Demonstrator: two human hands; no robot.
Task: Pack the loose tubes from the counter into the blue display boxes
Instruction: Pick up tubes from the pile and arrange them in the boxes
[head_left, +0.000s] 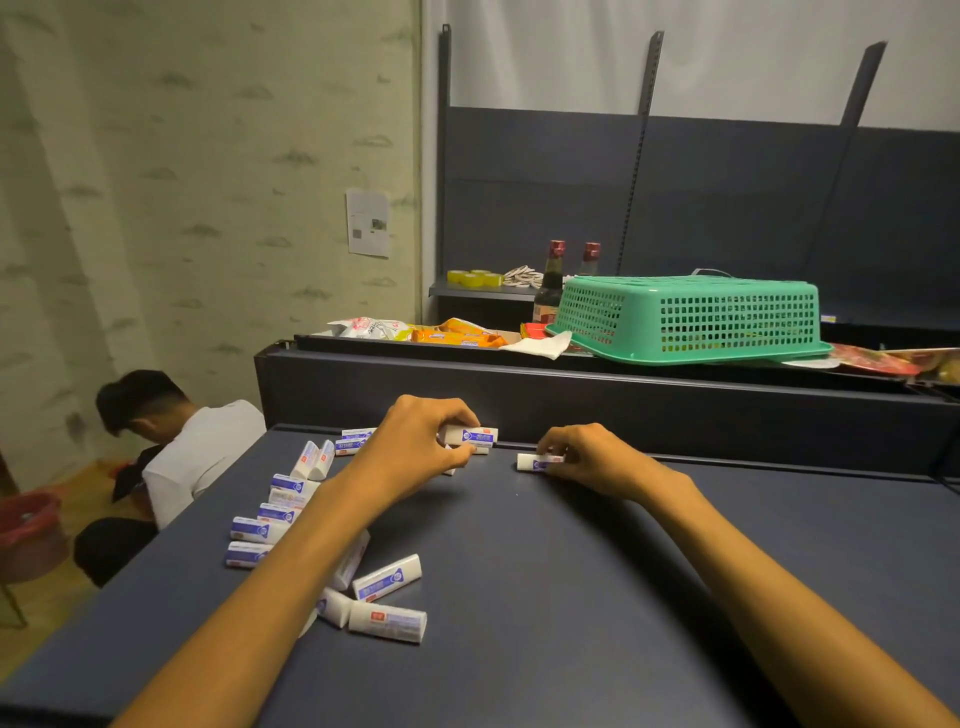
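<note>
Several white tubes with blue labels lie loose on the dark blue counter, most along its left side. My left hand pinches one white tube at the counter's far edge, with another tube just under its fingers. To the right, my right hand grips a white tube that lies on the counter. No blue display box is in view.
A raised dark ledge runs behind the counter. On it sit an upturned green basket, snack packets and dark bottles. A person in a white shirt crouches on the floor at left, beside a red bin.
</note>
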